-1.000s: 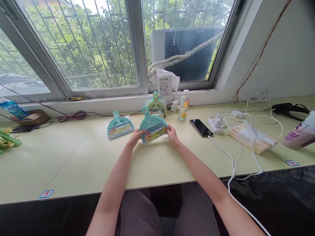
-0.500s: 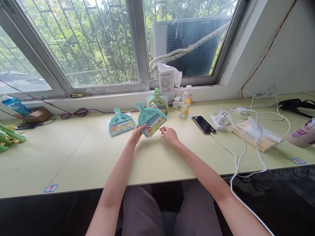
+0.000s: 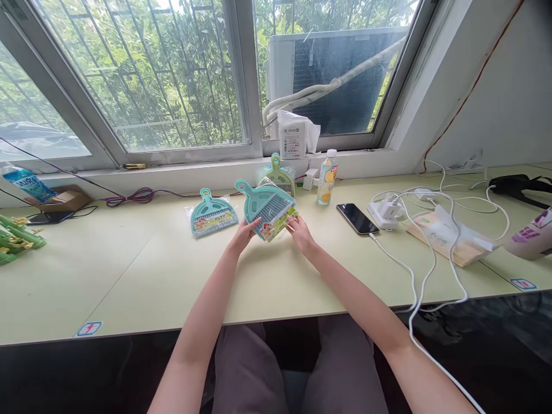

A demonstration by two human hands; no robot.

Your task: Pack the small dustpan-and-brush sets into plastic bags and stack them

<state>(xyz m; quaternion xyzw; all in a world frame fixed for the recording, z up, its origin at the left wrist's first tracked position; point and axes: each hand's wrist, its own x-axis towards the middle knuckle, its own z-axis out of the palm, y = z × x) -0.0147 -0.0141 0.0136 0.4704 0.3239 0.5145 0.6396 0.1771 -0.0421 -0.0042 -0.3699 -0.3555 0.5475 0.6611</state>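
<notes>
A teal dustpan-and-brush set point(image 3: 268, 206) in clear wrap is held tilted above the table, its handle toward the upper left. My left hand point(image 3: 244, 234) grips its lower left edge, the thumb over the front. At its lower right corner, by the yellow-green label, my right hand point(image 3: 301, 232) pinches the package. Another wrapped teal set point(image 3: 212, 215) lies on the table to the left. Behind the held one, a green set point(image 3: 278, 173) leans upright near the window ledge, partly hidden.
To the right are a drink bottle point(image 3: 328, 177), a phone point(image 3: 357, 218), a power strip point(image 3: 385, 213) with white cables and a tissue pack point(image 3: 448, 236). A tissue box point(image 3: 292, 141) sits on the ledge. At left are a cardboard box point(image 3: 71, 199) and green stalks point(image 3: 19, 240).
My right hand has risen slightly and now grips the right corner of the held set. The set has turned a little and faces the camera more.
</notes>
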